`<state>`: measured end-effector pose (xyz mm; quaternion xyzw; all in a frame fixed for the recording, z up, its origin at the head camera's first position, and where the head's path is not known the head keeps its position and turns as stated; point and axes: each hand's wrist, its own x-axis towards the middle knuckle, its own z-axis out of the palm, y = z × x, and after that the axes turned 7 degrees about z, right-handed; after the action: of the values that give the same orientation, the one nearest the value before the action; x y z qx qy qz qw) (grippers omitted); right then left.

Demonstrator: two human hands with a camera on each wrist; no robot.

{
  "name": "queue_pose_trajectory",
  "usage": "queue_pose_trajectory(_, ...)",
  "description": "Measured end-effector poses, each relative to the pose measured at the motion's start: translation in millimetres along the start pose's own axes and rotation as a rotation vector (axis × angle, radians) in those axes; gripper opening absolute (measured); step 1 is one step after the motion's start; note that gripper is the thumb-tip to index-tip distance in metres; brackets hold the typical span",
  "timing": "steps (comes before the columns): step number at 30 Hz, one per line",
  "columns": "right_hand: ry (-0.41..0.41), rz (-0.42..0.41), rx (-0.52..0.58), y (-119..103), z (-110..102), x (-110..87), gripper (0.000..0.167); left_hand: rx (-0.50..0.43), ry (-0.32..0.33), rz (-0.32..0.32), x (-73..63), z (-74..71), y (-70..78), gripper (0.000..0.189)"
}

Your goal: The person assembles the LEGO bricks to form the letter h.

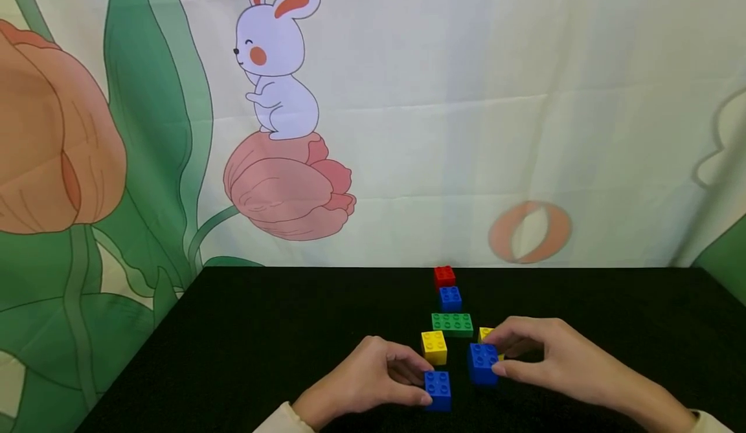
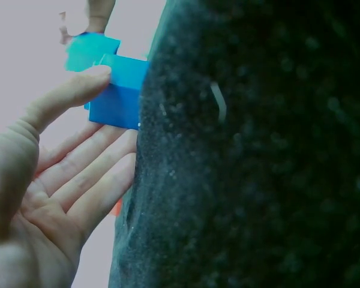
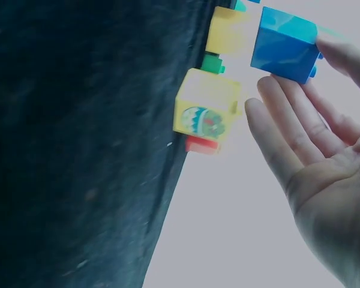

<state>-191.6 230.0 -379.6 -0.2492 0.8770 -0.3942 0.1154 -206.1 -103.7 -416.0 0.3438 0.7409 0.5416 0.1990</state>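
Left grip snug round blue block, right grip snug round another, far table edge beyond.

There are three blue square plastic bricks, two yellow square plastic bricks, one red square plastic brick and one green rectangular plastic brick.

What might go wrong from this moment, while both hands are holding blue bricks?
The blue brick held above the table by the right hand may slip and drop. The left hand, holding the other blue brick, might nudge the yellow brick close to it. The second yellow brick, partly hidden by the right hand, might get knocked.
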Motion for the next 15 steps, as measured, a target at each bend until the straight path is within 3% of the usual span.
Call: queue_pose_trajectory(15, 0.047, -0.124, 0.011, -28.6, 12.6, 19.3, 0.024, -0.009, -0.009, 0.048, -1.7, -1.3, -3.1, 0.023)
